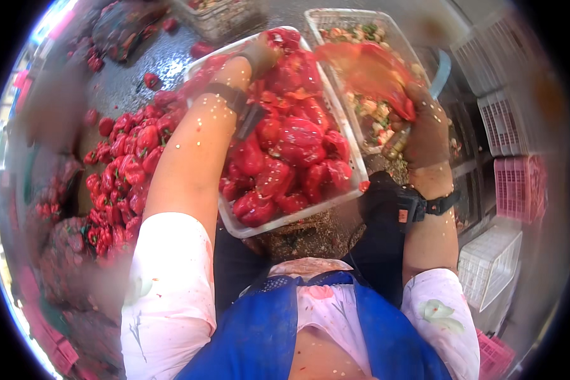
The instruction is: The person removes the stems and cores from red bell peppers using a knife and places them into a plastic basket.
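My right hand [425,124], in a dark, wet glove, grips a red bell pepper [370,71] by its near end. Motion blurs this pepper, and its paler orange inside seems to show. Beneath it, a white plastic crate [346,122] holds pale pepper cores with green stems. My left hand [261,53], also gloved, reaches to the far end of another white crate [294,216], against glossy red peppers [300,137] heaped inside. Its fingers are partly hidden, so whether it holds one is unclear. Pale seeds stick to both forearms.
Whole red peppers [123,161] are piled left of the nearer crate on a wet metal surface [171,61]. Another crate [223,19] stands at the back. Stacked white crates [503,123] and a pink crate [520,187] line the right side. Seeds litter the ground [308,232] before me.
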A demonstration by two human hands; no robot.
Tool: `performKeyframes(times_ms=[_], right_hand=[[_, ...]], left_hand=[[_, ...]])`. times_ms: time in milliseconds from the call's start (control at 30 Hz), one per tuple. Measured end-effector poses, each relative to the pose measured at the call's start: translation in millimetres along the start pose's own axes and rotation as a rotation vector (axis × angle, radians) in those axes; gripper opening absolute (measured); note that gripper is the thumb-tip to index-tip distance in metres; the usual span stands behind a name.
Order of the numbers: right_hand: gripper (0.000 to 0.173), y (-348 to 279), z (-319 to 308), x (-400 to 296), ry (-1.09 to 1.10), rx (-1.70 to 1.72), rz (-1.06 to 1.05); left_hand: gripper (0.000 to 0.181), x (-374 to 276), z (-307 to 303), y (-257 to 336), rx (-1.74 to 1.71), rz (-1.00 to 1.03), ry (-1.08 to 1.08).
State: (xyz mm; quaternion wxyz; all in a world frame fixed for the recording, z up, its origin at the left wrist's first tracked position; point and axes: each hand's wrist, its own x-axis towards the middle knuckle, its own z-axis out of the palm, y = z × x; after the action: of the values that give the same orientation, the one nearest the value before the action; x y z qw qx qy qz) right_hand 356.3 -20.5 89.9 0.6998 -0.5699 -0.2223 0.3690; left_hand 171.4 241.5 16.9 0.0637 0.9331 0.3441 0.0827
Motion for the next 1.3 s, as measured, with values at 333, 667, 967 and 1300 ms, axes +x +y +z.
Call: performKeyframes(times_ms=[333, 667, 967, 1300], right_hand=[[0.025, 10.7, 28.7, -28.0, -0.393, 0.100, 0.490], [0.048, 19.7, 45.8, -57.2, -0.570, -0.144, -0.281], [0.028, 21.5, 51.3, -78.8, -0.551, 0.054, -0.020], [0.029, -49.2, -41.2, -38.6, -0.472, 0.142, -0.233]], left_hand=[[0.043, -100.6, -37.8, 107.8, -1.595, 0.324, 0.232], [0.022, -168.2, -85.9, 93.3, -0.304, 0.004, 0.484], [0.028, -187.2, -58.6, 130.0, -0.364, -0.010, 0.588], [0.040, -159.0, -16.8, 71.8, -0.128, 0.295, 0.339]])
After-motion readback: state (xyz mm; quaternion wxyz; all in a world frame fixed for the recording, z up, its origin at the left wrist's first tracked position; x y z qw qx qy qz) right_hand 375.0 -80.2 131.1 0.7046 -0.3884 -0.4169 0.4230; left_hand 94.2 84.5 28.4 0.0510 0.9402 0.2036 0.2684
